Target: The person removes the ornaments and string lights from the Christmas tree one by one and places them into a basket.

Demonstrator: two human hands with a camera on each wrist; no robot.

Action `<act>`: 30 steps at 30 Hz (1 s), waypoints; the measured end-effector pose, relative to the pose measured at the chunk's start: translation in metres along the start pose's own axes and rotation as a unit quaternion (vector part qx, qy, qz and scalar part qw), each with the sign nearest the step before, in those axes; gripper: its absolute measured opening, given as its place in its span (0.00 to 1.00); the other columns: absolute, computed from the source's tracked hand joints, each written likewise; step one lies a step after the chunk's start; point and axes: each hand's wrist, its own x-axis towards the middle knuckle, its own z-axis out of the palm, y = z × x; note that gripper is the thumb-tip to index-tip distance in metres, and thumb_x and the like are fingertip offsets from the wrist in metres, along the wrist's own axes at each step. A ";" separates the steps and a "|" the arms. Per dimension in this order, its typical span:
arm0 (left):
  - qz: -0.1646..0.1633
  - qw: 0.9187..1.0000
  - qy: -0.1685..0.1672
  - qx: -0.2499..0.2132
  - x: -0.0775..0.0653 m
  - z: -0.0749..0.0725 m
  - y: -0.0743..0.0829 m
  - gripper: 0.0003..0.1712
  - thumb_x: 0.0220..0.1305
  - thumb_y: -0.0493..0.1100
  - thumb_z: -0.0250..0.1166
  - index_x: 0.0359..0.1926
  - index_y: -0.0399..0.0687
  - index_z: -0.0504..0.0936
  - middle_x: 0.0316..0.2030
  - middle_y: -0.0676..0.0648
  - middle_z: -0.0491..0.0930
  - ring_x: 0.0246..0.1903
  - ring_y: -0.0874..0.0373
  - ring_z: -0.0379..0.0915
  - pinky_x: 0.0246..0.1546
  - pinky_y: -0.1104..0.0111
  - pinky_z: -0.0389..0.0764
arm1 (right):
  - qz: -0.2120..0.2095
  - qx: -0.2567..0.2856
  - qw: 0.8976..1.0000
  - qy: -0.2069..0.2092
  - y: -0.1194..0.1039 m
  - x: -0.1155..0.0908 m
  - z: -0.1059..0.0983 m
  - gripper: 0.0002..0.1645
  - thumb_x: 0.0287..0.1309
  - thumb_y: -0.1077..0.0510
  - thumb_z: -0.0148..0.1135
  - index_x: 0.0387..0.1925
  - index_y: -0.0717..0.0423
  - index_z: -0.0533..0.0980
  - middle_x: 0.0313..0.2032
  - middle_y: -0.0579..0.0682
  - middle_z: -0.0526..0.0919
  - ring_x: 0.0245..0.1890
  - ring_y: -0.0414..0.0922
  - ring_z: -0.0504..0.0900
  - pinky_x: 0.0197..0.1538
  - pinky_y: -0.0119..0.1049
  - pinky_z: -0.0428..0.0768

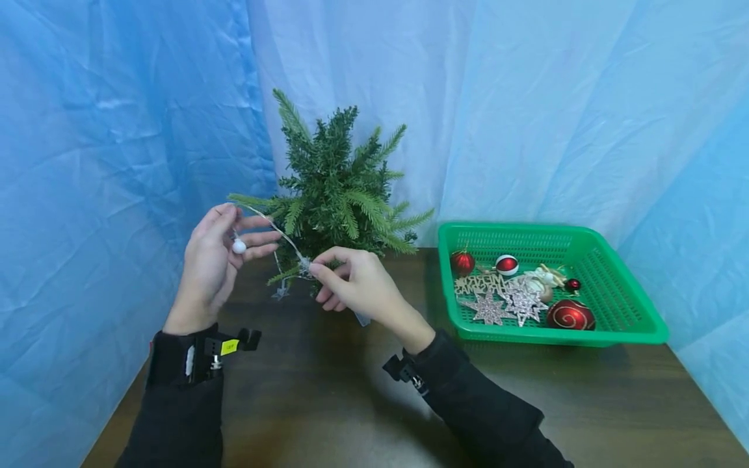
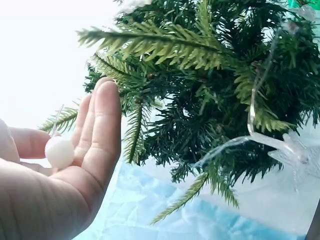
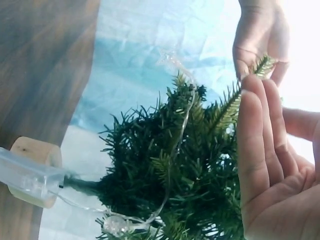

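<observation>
A small green artificial Christmas tree [image 1: 336,188] stands at the centre. My left hand [image 1: 210,260] is beside its left branches, thumb and index finger pinching a thin clear strand of string lights [image 1: 270,222]. A small white ball [image 1: 238,246] hangs on a short thread in front of that palm, also seen in the left wrist view as a white ball [image 2: 59,152]. My right hand [image 1: 365,286], low before the tree, pinches the strand near a clear ornament [image 1: 304,265]. A clear star light [image 1: 281,290] dangles below the left branches.
A green plastic basket [image 1: 556,338] on the right of the dark wooden table [image 1: 328,403] holds red balls, glittery stars and other ornaments. In the right wrist view are a clear plastic box [image 3: 30,172] and the tree's wooden base [image 3: 37,149]. Blue cloth [image 1: 117,195] hangs behind.
</observation>
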 end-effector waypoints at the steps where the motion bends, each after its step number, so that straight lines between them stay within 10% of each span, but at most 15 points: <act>1: -0.005 0.999 -0.004 -0.031 0.002 -0.001 0.001 0.15 0.80 0.48 0.50 0.49 0.39 0.63 0.50 0.35 0.81 0.49 0.42 0.84 0.50 0.56 0.82 | 0.001 0.006 1.000 0.007 -0.001 0.001 0.000 0.15 0.74 0.49 0.58 0.51 0.54 0.80 0.23 0.48 0.86 0.24 0.52 0.88 0.28 0.44 0.86; 5: -0.030 0.991 -0.008 -0.129 0.008 -0.006 0.005 0.13 0.80 0.47 0.50 0.48 0.39 0.63 0.52 0.31 0.81 0.53 0.37 0.81 0.49 0.52 0.82 | 0.005 0.020 1.000 0.012 -0.001 0.004 0.003 0.16 0.74 0.50 0.58 0.51 0.56 0.80 0.24 0.50 0.86 0.26 0.55 0.88 0.29 0.42 0.86; 9: -0.045 0.992 0.014 -0.119 0.014 -0.009 0.010 0.13 0.80 0.47 0.51 0.49 0.40 0.65 0.46 0.36 0.82 0.45 0.41 0.85 0.43 0.54 0.86 | 0.014 0.018 1.000 0.007 -0.001 0.002 0.002 0.17 0.74 0.48 0.59 0.52 0.56 0.80 0.26 0.53 0.87 0.26 0.51 0.88 0.30 0.42 0.86; 19: -0.062 0.992 0.065 0.085 0.028 -0.016 0.028 0.21 0.77 0.55 0.53 0.57 0.45 0.67 0.41 0.46 0.76 0.29 0.56 0.80 0.33 0.66 0.85 | 0.015 0.000 1.000 0.018 -0.024 -0.020 -0.051 0.20 0.73 0.49 0.61 0.55 0.60 0.80 0.30 0.56 0.88 0.27 0.50 0.88 0.31 0.45 0.87; 30: -0.067 0.973 0.089 0.203 0.063 -0.010 0.057 0.19 0.78 0.56 0.50 0.59 0.51 0.68 0.39 0.49 0.77 0.26 0.59 0.72 0.18 0.71 0.67 | 0.000 -0.030 0.984 0.177 -0.035 -0.009 -0.123 0.22 0.70 0.47 0.63 0.57 0.57 0.78 0.42 0.60 0.85 0.36 0.52 0.86 0.38 0.44 0.87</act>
